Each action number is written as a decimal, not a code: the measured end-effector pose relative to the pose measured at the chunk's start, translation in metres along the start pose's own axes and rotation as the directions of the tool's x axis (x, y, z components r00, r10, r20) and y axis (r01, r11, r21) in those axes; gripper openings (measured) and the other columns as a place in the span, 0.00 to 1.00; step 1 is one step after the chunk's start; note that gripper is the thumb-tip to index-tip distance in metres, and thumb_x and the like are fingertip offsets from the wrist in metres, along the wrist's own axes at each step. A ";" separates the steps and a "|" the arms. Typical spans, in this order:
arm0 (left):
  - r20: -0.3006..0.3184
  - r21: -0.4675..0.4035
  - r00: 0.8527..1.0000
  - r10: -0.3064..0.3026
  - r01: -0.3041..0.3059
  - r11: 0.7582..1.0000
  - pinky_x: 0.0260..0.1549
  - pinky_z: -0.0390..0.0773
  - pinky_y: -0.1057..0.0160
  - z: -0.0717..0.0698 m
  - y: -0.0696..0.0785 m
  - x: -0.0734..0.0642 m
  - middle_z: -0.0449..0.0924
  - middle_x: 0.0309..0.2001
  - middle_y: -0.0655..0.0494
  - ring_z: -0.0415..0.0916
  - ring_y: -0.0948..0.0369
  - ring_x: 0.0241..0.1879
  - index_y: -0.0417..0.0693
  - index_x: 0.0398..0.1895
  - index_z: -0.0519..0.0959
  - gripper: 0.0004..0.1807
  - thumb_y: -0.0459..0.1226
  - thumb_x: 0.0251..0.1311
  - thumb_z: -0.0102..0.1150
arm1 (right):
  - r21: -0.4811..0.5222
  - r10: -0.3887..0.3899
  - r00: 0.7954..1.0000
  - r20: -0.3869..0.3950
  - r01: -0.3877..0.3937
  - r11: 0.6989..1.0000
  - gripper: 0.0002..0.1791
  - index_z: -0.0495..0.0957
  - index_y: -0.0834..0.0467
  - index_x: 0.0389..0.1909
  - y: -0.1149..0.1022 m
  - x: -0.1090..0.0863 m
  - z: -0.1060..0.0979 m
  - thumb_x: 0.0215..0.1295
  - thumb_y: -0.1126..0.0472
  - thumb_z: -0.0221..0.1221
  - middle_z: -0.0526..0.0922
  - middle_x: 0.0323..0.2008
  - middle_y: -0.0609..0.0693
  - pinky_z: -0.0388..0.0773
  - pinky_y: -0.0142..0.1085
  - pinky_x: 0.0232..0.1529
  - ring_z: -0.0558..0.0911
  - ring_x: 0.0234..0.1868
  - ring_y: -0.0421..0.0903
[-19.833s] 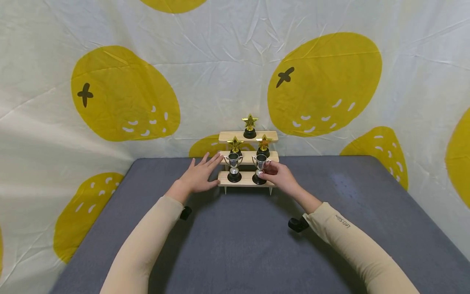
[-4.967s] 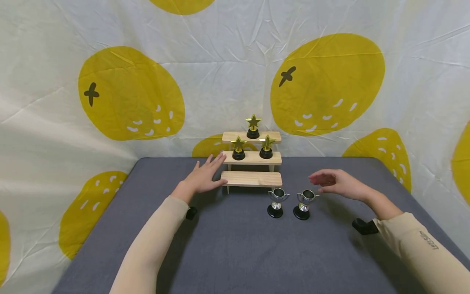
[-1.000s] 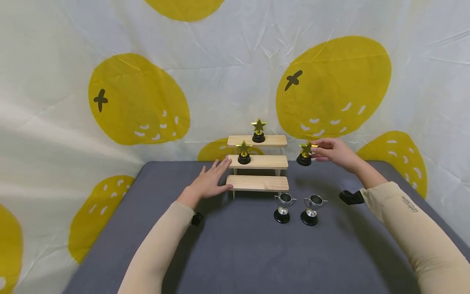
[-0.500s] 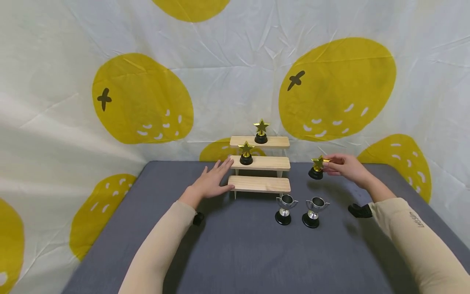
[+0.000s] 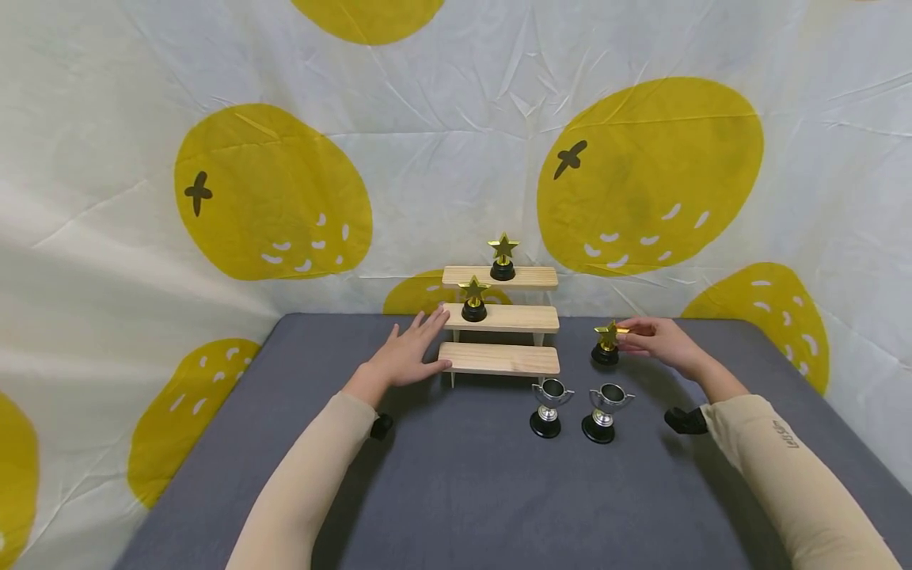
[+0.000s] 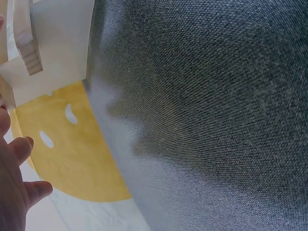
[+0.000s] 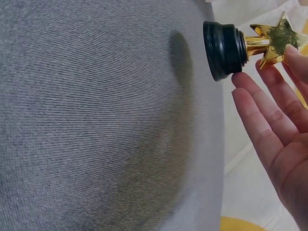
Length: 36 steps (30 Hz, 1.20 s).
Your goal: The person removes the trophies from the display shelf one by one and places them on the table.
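Observation:
My right hand (image 5: 664, 346) pinches a gold star trophy (image 5: 607, 336) by its star, thumb on one face. Its black base (image 7: 224, 50) hangs low over the table, with a shadow apart from it in the right wrist view. My left hand (image 5: 404, 352) has its fingers spread at the left ends of the lower two shelves of a three-step wooden stand (image 5: 502, 359). A second star trophy (image 5: 473, 299) stands on the middle shelf at the left, a third star trophy (image 5: 503, 257) on the top shelf. The bottom shelf is bare.
Two silver cup trophies, a left cup (image 5: 547, 408) and a right cup (image 5: 604, 412), stand upright side by side on the grey cloth-covered table (image 5: 456, 491), in front of the stand's right end. Behind the table hangs a white sheet (image 5: 442, 174) with yellow fruit prints.
Earlier the cups stood on the bottom shelf; now they are on the table. The right-hand star trophy has left the middle shelf and come down toward the table. My left hand stays at the stand.

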State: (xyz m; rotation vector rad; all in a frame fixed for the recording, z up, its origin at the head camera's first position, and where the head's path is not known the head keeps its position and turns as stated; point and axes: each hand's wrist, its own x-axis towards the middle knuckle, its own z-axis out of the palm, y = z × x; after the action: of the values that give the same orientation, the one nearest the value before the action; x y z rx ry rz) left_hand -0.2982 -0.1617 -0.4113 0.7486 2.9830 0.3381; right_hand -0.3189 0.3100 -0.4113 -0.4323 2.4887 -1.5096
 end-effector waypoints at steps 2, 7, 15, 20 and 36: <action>-0.004 0.003 1.000 -0.001 0.001 1.000 0.70 0.41 0.28 0.000 0.000 0.000 0.33 0.83 0.58 0.37 0.45 0.81 0.58 0.85 0.37 0.51 0.62 0.71 0.54 | 0.003 0.003 1.000 0.000 -0.003 1.000 0.26 0.68 0.79 0.65 0.000 0.000 0.002 0.78 0.63 0.57 0.79 0.57 0.73 0.82 0.45 0.52 0.87 0.48 0.46; -0.008 0.014 1.000 -0.003 0.003 1.000 0.69 0.42 0.28 0.000 0.000 0.000 0.33 0.83 0.59 0.37 0.45 0.81 0.58 0.85 0.38 0.52 0.62 0.70 0.54 | 0.003 0.001 1.000 0.005 -0.001 1.000 0.25 0.69 0.79 0.64 0.002 -0.001 0.004 0.77 0.63 0.58 0.80 0.56 0.72 0.83 0.45 0.52 0.87 0.48 0.45; -0.006 0.014 1.000 -0.003 0.003 1.000 0.70 0.42 0.28 0.000 -0.001 0.002 0.33 0.83 0.59 0.38 0.45 0.81 0.59 0.85 0.37 0.52 0.62 0.70 0.53 | -0.014 0.001 1.000 0.014 0.000 1.000 0.25 0.70 0.79 0.64 0.007 -0.001 0.006 0.77 0.64 0.58 0.80 0.56 0.72 0.82 0.46 0.52 0.87 0.50 0.48; 0.001 0.012 1.000 -0.005 0.005 1.000 0.69 0.42 0.28 0.000 0.000 0.002 0.33 0.83 0.59 0.37 0.45 0.81 0.59 0.85 0.37 0.51 0.62 0.71 0.53 | 0.006 0.002 1.000 0.016 -0.002 1.000 0.24 0.70 0.79 0.62 0.008 -0.003 0.007 0.76 0.64 0.59 0.81 0.54 0.72 0.82 0.46 0.52 0.87 0.49 0.49; 0.005 0.005 1.000 -0.006 0.006 1.000 0.70 0.40 0.29 -0.001 0.001 0.001 0.32 0.83 0.60 0.37 0.46 0.81 0.59 0.85 0.36 0.52 0.62 0.71 0.53 | -0.003 0.004 1.000 0.030 -0.004 1.000 0.24 0.70 0.79 0.64 0.012 -0.003 0.007 0.77 0.65 0.57 0.81 0.55 0.71 0.83 0.46 0.52 0.87 0.49 0.48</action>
State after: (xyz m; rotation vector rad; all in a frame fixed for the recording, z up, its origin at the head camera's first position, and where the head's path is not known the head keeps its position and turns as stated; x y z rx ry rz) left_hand -0.2986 -0.1611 -0.4104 0.7392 2.9816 0.3279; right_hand -0.3151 0.3105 -0.4253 -0.4467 2.4680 -1.4871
